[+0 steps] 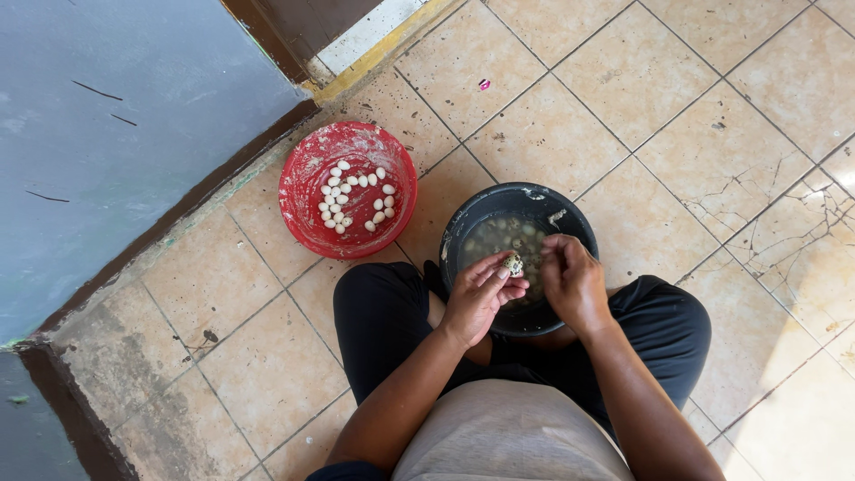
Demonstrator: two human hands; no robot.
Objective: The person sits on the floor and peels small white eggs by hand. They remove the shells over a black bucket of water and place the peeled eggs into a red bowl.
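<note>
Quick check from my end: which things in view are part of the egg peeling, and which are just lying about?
In the job:
- left hand, holding a small speckled egg
- right hand, fingertips at that egg
- black bucket of water and eggs
- red bowl with peeled white eggs

Lying about:
- small pink scrap on the tiled floor
- grey wall

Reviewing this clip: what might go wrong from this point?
The small speckled egg, pinched in the left hand's fingertips with the right hand beside it, might slip into the cloudy water of the black round bucket. Shell bits could also fall among the peeled white eggs in the red plastic bowl.
</note>
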